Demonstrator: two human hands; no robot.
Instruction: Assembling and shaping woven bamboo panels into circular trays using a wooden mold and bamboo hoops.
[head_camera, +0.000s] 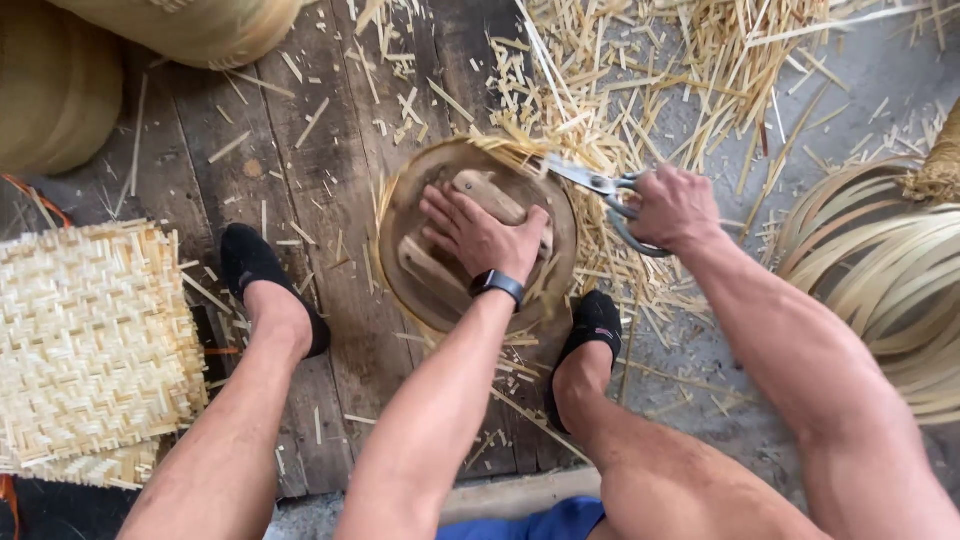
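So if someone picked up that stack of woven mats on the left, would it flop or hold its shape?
The stack of woven mats would probably bend a little yet mostly hold flat: its thin strips interlock tightly. It looks light for its size. Loose strip ends at the edges may snag or shed.

round wooden form (405, 255): mid brown, darker toward rim, paler tan blocks on top
scissors (600, 190): bright steel blades, grey handles
woven mats (90, 340): pale straw yellow, herringbone weave
bamboo offcuts (640, 70): light yellow, scattered in loose criss-cross
bamboo strips (880, 270): cream to pale green, curved parallel bands
floor planks (310, 180): dark weathered grey-brown, long grain lines
shoes (255, 265): plain black
wrist band (497, 284): black, on left hand (480, 235)
shorts (540, 522): solid blue
baskets (60, 85): dull olive-tan, fine weave
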